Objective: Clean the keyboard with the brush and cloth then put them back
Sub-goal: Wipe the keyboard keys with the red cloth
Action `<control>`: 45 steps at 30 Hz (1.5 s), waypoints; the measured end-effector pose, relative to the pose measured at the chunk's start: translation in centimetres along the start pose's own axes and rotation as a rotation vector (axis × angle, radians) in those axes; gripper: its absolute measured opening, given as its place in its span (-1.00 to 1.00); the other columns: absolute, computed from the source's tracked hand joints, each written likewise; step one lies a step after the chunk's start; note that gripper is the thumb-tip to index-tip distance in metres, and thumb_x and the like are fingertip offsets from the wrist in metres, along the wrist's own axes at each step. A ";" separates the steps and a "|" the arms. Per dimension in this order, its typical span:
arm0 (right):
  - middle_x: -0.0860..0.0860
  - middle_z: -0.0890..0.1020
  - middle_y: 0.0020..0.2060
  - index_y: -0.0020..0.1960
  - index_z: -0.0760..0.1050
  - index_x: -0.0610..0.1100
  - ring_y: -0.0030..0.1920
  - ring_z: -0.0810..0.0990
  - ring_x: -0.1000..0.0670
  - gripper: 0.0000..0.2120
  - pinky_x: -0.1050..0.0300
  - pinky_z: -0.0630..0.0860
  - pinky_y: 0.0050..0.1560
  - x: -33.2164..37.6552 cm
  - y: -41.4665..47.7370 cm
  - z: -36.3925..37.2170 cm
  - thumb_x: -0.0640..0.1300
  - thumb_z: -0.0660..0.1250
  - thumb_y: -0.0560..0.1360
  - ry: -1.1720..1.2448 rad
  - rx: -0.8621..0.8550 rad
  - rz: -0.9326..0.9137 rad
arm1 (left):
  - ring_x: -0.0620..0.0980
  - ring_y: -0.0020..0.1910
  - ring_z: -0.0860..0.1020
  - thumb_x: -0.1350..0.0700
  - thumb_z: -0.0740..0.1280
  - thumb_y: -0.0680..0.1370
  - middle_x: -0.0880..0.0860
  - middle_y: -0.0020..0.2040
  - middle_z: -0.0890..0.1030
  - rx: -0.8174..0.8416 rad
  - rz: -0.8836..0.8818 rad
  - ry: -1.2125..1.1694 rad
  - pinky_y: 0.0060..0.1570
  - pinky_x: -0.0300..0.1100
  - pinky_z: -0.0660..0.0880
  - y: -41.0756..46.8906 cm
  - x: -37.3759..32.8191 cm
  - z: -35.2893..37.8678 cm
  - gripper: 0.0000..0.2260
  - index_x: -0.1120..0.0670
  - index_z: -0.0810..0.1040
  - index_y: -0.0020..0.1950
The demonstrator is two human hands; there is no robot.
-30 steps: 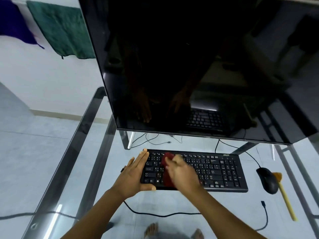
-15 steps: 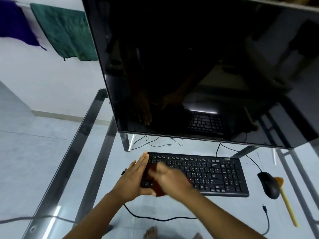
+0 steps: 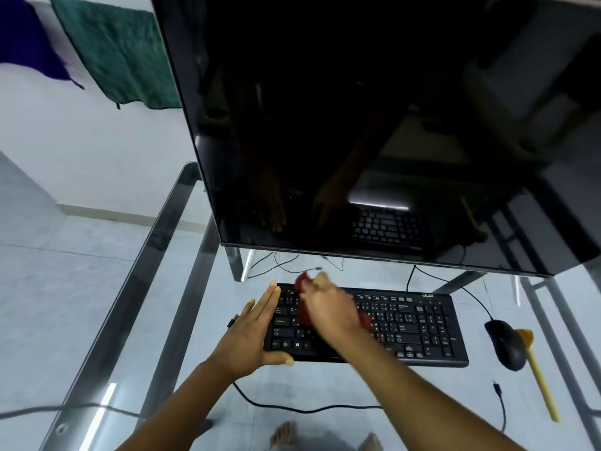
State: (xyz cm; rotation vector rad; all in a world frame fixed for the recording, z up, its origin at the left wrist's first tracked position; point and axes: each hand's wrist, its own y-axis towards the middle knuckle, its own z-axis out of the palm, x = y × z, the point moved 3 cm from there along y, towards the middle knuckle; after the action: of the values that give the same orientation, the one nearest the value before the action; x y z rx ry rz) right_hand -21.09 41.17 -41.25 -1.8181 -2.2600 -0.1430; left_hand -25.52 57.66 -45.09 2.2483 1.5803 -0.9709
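Observation:
A black keyboard (image 3: 413,323) lies on the glass desk in front of the monitor. My left hand (image 3: 250,333) clasps its left end, fingers flat along the edge and thumb under the front. My right hand (image 3: 328,307) presses a dark red cloth (image 3: 304,307) onto the left part of the keys, near the top row; most of the cloth is hidden under the hand. A yellow-handled brush (image 3: 538,379) lies on the desk to the right of the mouse, apart from both hands.
A large dark monitor (image 3: 357,125) overhangs the keyboard's far side. A black mouse (image 3: 505,345) sits right of the keyboard. Cables run behind and under the glass desk (image 3: 136,320). Green and purple cloths (image 3: 113,53) hang on the wall at the far left. Bare feet show below.
My right hand has swept the red cloth from the keyboard's lower left corner up to the top row. The left hand stays on the keyboard's left end.

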 end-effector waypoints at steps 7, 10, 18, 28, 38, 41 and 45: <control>-0.09 0.48 -0.01 0.18 0.46 -0.14 -0.19 0.59 -0.11 -0.75 0.01 0.58 -0.22 -0.2 1.4 0.3 -0.04 0.15 0.62 -0.006 -0.027 -0.042 | -0.13 0.43 0.13 -0.39 0.45 0.23 -0.11 0.55 0.12 -0.015 -0.026 -0.042 0.45 0.00 0.18 0.2 0.1 0.0 0.20 -0.09 -0.33 0.54; -0.10 0.48 0.02 0.20 0.43 -0.16 -0.18 0.55 -0.08 -0.77 -0.01 0.57 -0.16 2.6 0.6 1.5 -0.08 0.16 0.61 0.058 0.013 -0.073 | -0.17 0.43 0.12 -0.35 0.47 0.25 -0.12 0.55 0.13 -0.032 -0.002 -0.064 0.46 -0.03 0.15 0.0 -0.3 -0.2 0.20 -0.05 -0.32 0.54; -0.11 0.50 0.07 0.24 0.43 -0.11 -0.04 0.60 -0.18 -0.73 -0.02 0.59 -0.09 -0.4 0.0 1.4 -0.05 0.11 0.60 0.039 0.019 -0.059 | -0.17 0.43 0.13 -0.34 0.49 0.23 -0.17 0.52 0.14 -0.036 -0.006 -0.078 0.48 -0.04 0.12 0.1 0.1 0.1 0.20 -0.09 -0.29 0.55; -0.03 0.57 0.00 0.16 0.48 0.01 -0.10 0.61 -0.07 -0.80 0.11 0.51 -0.22 0.0 -3.7 0.7 0.02 0.21 0.58 0.158 0.084 -0.116 | -0.04 0.49 0.15 -0.50 0.40 0.17 -0.05 0.55 0.14 -0.024 -0.011 -0.029 0.44 -0.05 0.17 0.2 0.8 0.2 0.23 -0.09 -0.27 0.55; -0.01 0.48 -0.08 0.28 0.39 -0.08 -0.30 0.51 -0.04 -0.66 0.10 0.40 -0.38 0.0 -7.2 2.5 0.06 0.05 0.62 0.035 0.127 -0.399 | -0.14 0.53 -0.02 -0.44 0.44 0.18 -0.14 0.57 -0.07 -0.001 0.028 0.028 0.46 -0.15 0.05 0.4 1.3 0.5 0.24 -0.06 -0.27 0.56; 0.06 0.54 -0.12 0.18 0.47 -0.01 -0.30 0.58 0.06 -0.64 0.13 0.50 -0.39 -0.8 -7.9 1.8 0.11 0.02 0.57 0.040 0.215 -0.531 | -0.17 0.53 -0.20 -0.45 0.39 0.24 -0.14 0.56 -0.19 0.018 0.064 0.120 0.52 -0.08 -0.08 0.7 1.3 0.3 0.18 -0.01 -0.28 0.56; 0.09 0.46 -0.06 0.27 0.46 -0.02 -0.30 0.56 0.12 -0.66 0.18 0.62 -0.24 -8.2 -4.2 -1.7 0.09 0.10 0.60 -0.106 0.038 -0.067 | -0.15 0.49 -0.35 -0.52 0.11 0.38 -0.06 0.55 -0.27 -0.021 0.116 0.345 0.50 0.02 -0.25 1.3 -0.4 -0.7 0.03 0.06 -0.26 0.56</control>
State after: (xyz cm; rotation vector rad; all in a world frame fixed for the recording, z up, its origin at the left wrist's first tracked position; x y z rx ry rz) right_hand -23.30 32.12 -41.28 -1.7714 -2.3788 -0.0150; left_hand -24.13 57.21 -44.51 2.5659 1.5519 -0.5550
